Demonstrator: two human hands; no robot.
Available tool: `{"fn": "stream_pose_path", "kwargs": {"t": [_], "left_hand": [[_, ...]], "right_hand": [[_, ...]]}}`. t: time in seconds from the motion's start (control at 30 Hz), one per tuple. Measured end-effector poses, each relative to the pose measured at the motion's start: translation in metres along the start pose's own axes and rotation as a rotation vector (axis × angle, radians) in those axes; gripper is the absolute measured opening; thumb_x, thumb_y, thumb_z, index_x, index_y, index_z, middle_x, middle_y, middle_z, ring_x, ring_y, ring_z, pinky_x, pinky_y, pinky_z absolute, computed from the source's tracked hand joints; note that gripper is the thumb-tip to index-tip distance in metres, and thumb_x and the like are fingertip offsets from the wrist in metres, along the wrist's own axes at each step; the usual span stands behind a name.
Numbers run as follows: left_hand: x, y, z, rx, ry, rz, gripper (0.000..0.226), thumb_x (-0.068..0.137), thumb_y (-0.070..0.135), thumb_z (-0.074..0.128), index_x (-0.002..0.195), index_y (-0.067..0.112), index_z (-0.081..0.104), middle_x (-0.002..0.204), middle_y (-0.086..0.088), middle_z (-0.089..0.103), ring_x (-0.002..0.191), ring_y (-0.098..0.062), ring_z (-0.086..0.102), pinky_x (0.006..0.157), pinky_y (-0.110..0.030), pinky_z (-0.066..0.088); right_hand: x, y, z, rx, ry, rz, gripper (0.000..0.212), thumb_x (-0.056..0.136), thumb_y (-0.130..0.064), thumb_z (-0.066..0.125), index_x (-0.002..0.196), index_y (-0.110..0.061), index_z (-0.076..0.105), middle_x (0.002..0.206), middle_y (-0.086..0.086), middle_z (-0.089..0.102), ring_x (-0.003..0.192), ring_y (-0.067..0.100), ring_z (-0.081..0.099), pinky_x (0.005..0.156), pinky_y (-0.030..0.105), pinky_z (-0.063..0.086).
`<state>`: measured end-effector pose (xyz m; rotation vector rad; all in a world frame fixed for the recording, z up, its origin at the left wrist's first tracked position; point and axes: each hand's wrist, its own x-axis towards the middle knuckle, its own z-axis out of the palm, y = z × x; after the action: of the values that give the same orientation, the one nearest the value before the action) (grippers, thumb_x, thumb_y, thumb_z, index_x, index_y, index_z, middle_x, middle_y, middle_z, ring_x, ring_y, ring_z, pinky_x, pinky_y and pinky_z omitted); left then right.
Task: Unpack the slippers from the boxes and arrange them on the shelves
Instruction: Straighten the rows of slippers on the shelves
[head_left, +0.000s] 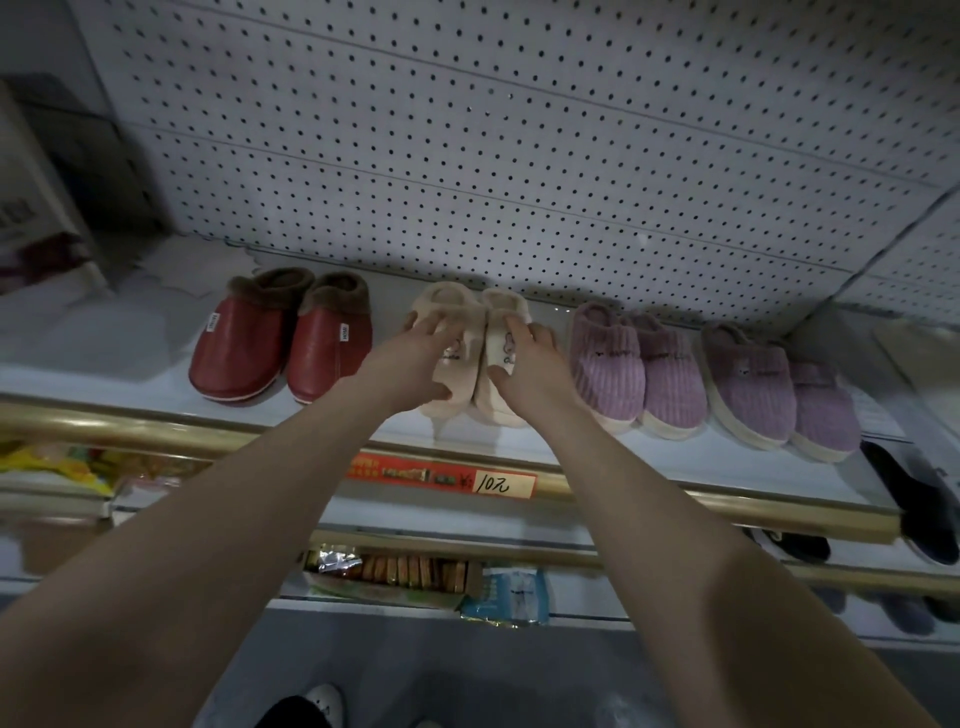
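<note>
Reaching forward toward 12 o'clock with both bare arms. Holding the cream slippers (460, 387) on the shelf (104, 353): left hand (415, 358) with fingers spread over the left upper and thumb tucked at its near side, right hand (524, 358) likewise on the right upper, each grip clamped on plush. Set side by side, touching, toes toward the gold rail (156, 426) along the front edge. At 9 o'clock, near, red slippers (280, 343); at 3 o'clock, close, two purple pairs (639, 374). Bare room behind toward the pegboard (467, 130) at 12 o'clock, and far out at 9 o'clock. At 6 o'clock on the rail, an orange price tag (501, 483) handwritten "10元"; other print too small to read.
</note>
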<state>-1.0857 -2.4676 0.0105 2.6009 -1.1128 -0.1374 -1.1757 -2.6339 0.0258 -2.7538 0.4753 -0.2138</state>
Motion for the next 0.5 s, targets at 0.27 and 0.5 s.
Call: {"fn": "stream_pose_path", "kwargs": {"t": [0.27,0.5], "left_hand": [[-0.02,-0.012,-0.021,0.004,0.129,0.041,0.094,0.076,0.025,0.08,0.152,0.028,0.025,0.159,-0.008,0.024,0.146,-0.039,0.019,0.112,-0.055,0.031],[-0.029,-0.07,-0.055,0.086,0.156,0.098,0.084,0.079,0.023,0.076,0.151,0.018,0.032,0.157,-0.014,0.029,0.144,-0.04,0.024,0.118,-0.051,0.022]], "right_hand": [[-0.012,-0.035,0.001,0.055,0.043,-0.103,0.069,0.091,-0.021,0.063,0.153,-0.018,0.032,0.151,0.012,0.038,0.142,0.029,0.031,0.109,0.038,0.036],[-0.004,-0.103,0.019,0.046,0.118,-0.084,0.067,0.09,-0.026,0.065,0.15,-0.022,0.036,0.15,0.009,0.042,0.133,0.03,0.042,0.102,0.043,0.043]]}}
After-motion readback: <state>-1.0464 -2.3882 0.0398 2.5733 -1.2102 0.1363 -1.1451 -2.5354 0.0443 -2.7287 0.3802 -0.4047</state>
